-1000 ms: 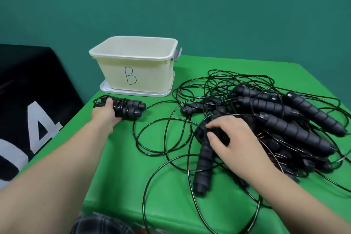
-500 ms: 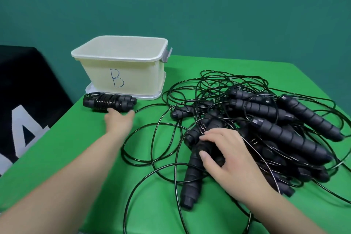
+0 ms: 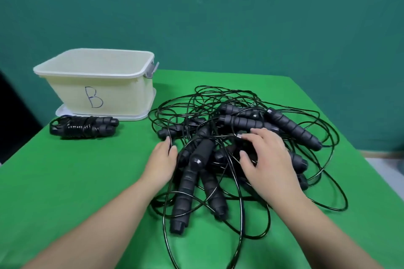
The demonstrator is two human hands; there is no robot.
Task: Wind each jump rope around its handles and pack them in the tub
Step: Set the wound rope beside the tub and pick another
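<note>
A tangled pile of black jump ropes (image 3: 244, 137), with ribbed handles and thin cords, lies on the green table (image 3: 65, 181) at centre right. One wound rope bundle (image 3: 84, 130) lies by itself in front of the cream tub marked "B" (image 3: 122, 96) at the back left. My left hand (image 3: 162, 159) touches the pile's left edge with straight fingers, next to a long handle (image 3: 188, 183). My right hand (image 3: 266, 159) lies on top of the pile, fingers spread over handles and cords. What is under its palm is hidden.
The tub stands on its white lid (image 3: 63, 111), and its inside is not visible from here. Cord loops (image 3: 336, 201) spread toward the table's right and front edges. A dark object (image 3: 13, 116) sits beyond the left table edge. A teal wall rises behind.
My left hand has left the wound bundle and moved right to the pile's edge. My right hand has shifted further onto the pile. The view has swung left to right.
</note>
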